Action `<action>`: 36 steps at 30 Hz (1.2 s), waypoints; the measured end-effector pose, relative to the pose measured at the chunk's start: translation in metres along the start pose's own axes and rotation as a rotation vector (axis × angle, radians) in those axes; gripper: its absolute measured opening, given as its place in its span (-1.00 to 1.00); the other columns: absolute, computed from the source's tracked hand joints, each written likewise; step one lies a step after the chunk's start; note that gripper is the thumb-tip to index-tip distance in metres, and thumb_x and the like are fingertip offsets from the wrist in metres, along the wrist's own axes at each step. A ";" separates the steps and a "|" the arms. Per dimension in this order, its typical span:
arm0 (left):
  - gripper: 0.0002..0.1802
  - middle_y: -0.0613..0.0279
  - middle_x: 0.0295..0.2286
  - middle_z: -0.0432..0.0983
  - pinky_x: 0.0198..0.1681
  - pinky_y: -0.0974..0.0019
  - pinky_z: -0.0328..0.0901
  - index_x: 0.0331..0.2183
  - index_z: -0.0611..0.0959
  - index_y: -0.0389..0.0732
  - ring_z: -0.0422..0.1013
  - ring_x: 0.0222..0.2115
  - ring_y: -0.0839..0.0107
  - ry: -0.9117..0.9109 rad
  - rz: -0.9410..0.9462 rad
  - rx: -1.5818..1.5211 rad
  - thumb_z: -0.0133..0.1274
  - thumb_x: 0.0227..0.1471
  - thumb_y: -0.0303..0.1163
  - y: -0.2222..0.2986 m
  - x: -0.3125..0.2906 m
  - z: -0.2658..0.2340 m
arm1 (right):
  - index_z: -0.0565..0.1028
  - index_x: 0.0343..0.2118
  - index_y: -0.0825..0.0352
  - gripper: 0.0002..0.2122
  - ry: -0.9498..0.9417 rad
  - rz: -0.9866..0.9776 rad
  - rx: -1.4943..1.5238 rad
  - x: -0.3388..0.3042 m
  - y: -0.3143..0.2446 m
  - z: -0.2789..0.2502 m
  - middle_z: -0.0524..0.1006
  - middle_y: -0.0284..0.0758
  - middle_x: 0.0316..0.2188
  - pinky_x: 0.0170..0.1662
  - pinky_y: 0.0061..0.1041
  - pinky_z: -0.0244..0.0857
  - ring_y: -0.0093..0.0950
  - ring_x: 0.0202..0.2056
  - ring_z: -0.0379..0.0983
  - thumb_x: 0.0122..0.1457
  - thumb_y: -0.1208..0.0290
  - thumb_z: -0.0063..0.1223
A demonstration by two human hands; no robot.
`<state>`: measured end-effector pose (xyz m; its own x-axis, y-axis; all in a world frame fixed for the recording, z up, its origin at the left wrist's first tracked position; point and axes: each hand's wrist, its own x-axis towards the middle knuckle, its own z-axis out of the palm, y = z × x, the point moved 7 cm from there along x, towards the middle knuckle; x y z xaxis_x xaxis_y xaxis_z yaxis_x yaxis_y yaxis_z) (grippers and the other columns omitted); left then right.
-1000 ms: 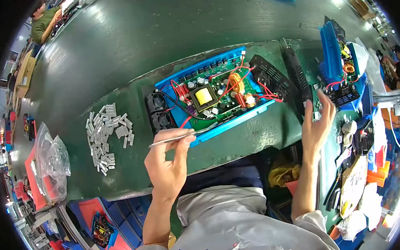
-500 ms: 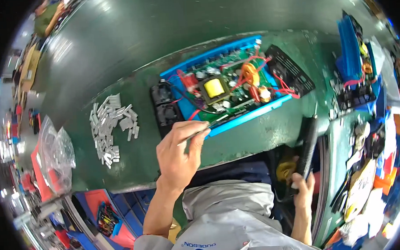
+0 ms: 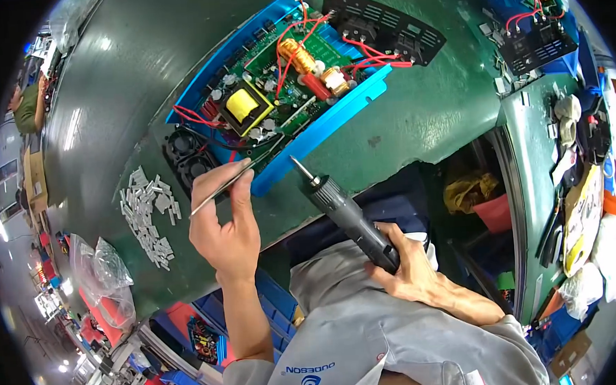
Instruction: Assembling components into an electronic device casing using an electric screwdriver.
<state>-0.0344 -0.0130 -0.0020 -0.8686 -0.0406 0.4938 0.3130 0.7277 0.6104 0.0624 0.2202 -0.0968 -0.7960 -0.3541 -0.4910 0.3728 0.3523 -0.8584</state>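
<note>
My left hand (image 3: 227,238) pinches a pair of metal tweezers (image 3: 219,190), their tips reaching over the near edge of a circuit board (image 3: 297,116). The board sits in an open blue metal housing (image 3: 326,130) and carries a yellow-and-black transformer (image 3: 243,107), copper coils and red wires. Black fans (image 3: 189,151) stand at the housing's left end; a slotted black end plate (image 3: 404,34) lies at its right end, joined by wires. Wrapped round a black electric screwdriver (image 3: 351,218), my right hand (image 3: 413,270) holds it tilted, the bit pointing up-left near the housing's near wall, apart from it.
Small silvery metal pieces (image 3: 145,211) lie heaped left of the housing. A clear plastic bag (image 3: 107,273) is at the table's left edge. Another blue housing with a black plate (image 3: 537,44) stands at the far right. Below the table edge is a yellow bag (image 3: 469,192).
My right hand has brought the screwdriver up from the right side to near the housing. The left hand still pinches the tweezers by the board. The view has shifted.
</note>
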 end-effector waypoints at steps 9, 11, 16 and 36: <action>-0.83 0.06 -0.33 0.63 -0.26 0.31 0.45 -0.27 0.60 -0.37 0.55 -0.35 0.26 0.013 -0.060 -0.005 0.20 0.05 -0.69 -0.005 -0.001 0.002 | 0.32 0.12 0.38 -0.50 0.000 0.021 0.063 0.008 -0.005 0.000 0.49 -0.27 -0.44 -0.22 -0.48 0.33 -0.49 -0.37 0.45 0.12 0.39 0.17; -0.84 0.06 -0.33 0.63 -0.26 0.31 0.45 -0.27 0.60 -0.37 0.55 -0.35 0.26 0.021 -0.076 -0.007 0.20 0.05 -0.69 -0.006 0.000 0.000 | 0.36 0.09 0.40 -0.55 -0.073 0.097 0.232 0.010 0.002 0.002 0.49 -0.31 -0.44 -0.15 -0.53 0.28 -0.53 -0.35 0.42 0.33 0.12 -0.06; -0.79 0.05 -0.35 0.64 -0.28 0.29 0.45 -0.30 0.60 -0.36 0.56 -0.37 0.21 -0.007 -0.023 0.005 0.26 -0.02 -0.70 -0.001 0.007 -0.003 | 0.43 0.00 0.41 -0.29 -0.241 0.180 0.564 0.009 0.019 0.014 0.56 -0.32 -0.42 -0.21 -0.57 0.29 -0.55 -0.36 0.46 0.41 -0.18 -0.67; -0.72 0.05 -0.33 0.65 -0.33 0.33 0.48 -0.23 0.60 -0.30 0.59 -0.36 0.22 -0.090 0.063 -0.100 0.26 -0.04 -0.68 -0.009 0.012 -0.005 | 0.40 0.11 0.50 -0.15 -0.520 0.337 1.225 0.004 0.023 0.035 0.50 -0.21 -0.57 -0.45 -0.52 0.23 -0.49 -0.56 0.37 0.32 -0.34 -0.55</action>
<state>-0.0456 -0.0234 0.0009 -0.8757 0.0679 0.4781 0.4006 0.6551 0.6406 0.0845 0.1970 -0.1234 -0.4160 -0.7813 -0.4653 0.9057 -0.4018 -0.1351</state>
